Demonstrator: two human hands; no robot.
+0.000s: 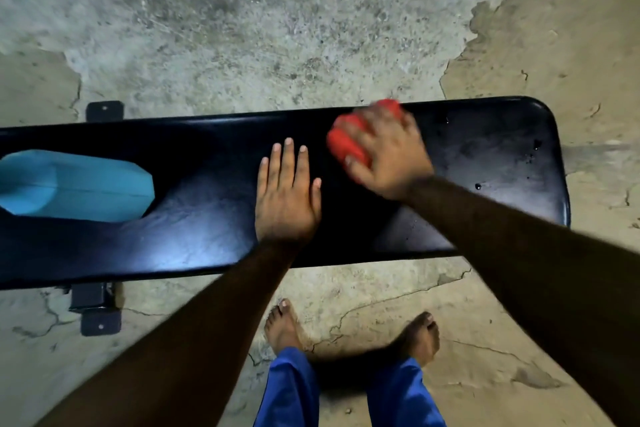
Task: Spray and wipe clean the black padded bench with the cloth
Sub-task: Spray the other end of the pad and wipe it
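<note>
The black padded bench (194, 218) runs across the view from the left edge to a rounded end at the right. My right hand (388, 152) presses a bunched red cloth (346, 142) onto the bench's far right part; the hand and cloth are motion-blurred. My left hand (285, 194) lies flat on the pad just left of it, fingers spread, holding nothing. A light blue plastic bottle (79, 185) lies on its side on the bench at the left. A few droplets (535, 146) dot the pad near the right end.
The floor is cracked, patchy concrete (263, 28). Black metal bench feet (98, 312) stick out under the left part, front and back. My bare feet (287, 326) and blue trouser legs stand close to the bench's near edge.
</note>
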